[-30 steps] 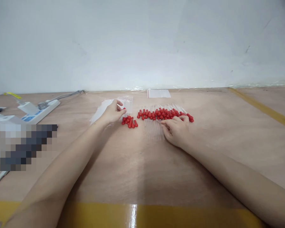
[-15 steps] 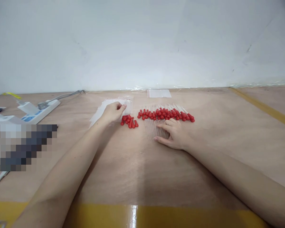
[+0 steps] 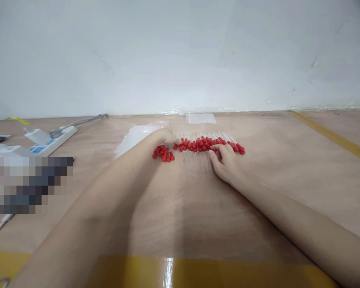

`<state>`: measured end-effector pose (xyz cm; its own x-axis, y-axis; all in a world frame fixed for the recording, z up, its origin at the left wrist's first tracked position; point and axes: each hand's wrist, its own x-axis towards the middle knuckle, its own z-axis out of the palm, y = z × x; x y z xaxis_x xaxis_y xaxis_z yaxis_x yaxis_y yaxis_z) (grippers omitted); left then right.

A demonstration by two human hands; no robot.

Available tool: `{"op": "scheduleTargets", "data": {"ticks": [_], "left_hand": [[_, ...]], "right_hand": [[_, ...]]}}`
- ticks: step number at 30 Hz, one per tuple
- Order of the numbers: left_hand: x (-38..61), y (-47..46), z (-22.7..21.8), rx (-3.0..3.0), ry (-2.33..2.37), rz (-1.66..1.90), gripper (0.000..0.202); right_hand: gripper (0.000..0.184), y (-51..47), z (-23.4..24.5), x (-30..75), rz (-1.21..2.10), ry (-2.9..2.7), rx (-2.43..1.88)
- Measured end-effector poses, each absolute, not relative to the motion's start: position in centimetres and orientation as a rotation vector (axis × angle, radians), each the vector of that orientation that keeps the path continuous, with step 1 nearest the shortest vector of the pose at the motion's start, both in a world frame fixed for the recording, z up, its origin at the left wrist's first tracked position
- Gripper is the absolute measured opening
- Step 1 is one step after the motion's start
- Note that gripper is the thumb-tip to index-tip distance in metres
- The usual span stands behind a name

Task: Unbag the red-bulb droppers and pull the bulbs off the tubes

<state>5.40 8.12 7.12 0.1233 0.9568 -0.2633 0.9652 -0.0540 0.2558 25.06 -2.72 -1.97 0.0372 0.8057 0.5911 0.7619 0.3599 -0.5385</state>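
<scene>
Droppers (image 3: 208,145) are lying in a row mid-worktop (image 3: 267,188), bare tubes (image 3: 196,165) laid side by side just before them, probably to stop them rolling. Right hand (image 3: 226,162) is resting half-open, fingertips steadying the row, gripping nothing. Left hand (image 3: 168,138) is touching the row's left end, fingers curled; its grip I cannot tell.

Spread in a long row on the tabletop (image 3: 258,188): clear dropper tubes with red rubber bulbs (image 3: 204,143), tips toward the wall. Just left, heaped loose, a small pile of red rubber bulbs (image 3: 163,154). Nearer, side by side, bare clear glass tubes (image 3: 196,166), touched by the right hand (image 3: 226,163).
</scene>
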Motion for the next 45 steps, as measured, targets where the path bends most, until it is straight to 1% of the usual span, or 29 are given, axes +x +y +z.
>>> {"op": "scheduleTargets", "data": {"ticks": [3,8,12,16,18,21,25,27,34,39,43,45], "left_hand": [[5.8,8.1,7.3,2.003,1.878,-0.075,0.032],[5.4,8.0,8.1,1.963,1.887,-0.004,0.022],[4.0,6.4,9.4,2.030,1.942,0.284,0.020],[2.2,2.7,9.0,2.418,1.869,0.658,0.014],[1.6,0.5,7.7,2.697,1.684,0.834,0.012],[1.0,-1.7,4.8,3.010,1.379,0.963,0.013],[0.9,-2.6,1.7,3.190,1.120,1.112,0.014],[1.1,-2.6,1.0,3.221,1.057,1.132,0.013],[1.6,-2.6,0.5,3.333,0.985,1.199,0.011],[1.8,-2.3,0.6,3.378,0.946,1.268,0.010],[1.9,-2.3,0.7,3.330,0.941,1.294,0.009],[2.0,-2.3,0.8,3.252,0.942,1.295,0.013]], "right_hand": [[0.026,-2.5,-2.2,25.0,0.138,-1.687,-1.408],[0.028,-2.7,-1.9,24.7,0.256,-1.679,-1.333],[0.026,-2.6,-1.9,24.7,0.290,-1.685,-1.288],[0.025,-2.5,-2.1,24.9,0.302,-1.647,-1.269],[0.025,-2.6,-2.0,25.1,0.237,-1.619,-1.244],[0.027,-3.0,-1.5,25.3,0.064,-1.615,-1.172],[0.032,-3.6,-0.7,25.3,-0.074,-1.794,-1.073],[0.032,-3.8,-0.6,25.2,-0.101,-1.937,-1.038],[0.024,-3.9,-1.2,24.3,-0.306,-2.127,-0.844],[0.018,-4.1,-0.8,23.7,-0.472,-2.144,-0.831],[0.016,-4.1,-0.7,23.5,-0.476,-2.132,-0.925],[0.017,-4.1,-0.9,23.5,-0.428,-2.110,-0.963]]}}
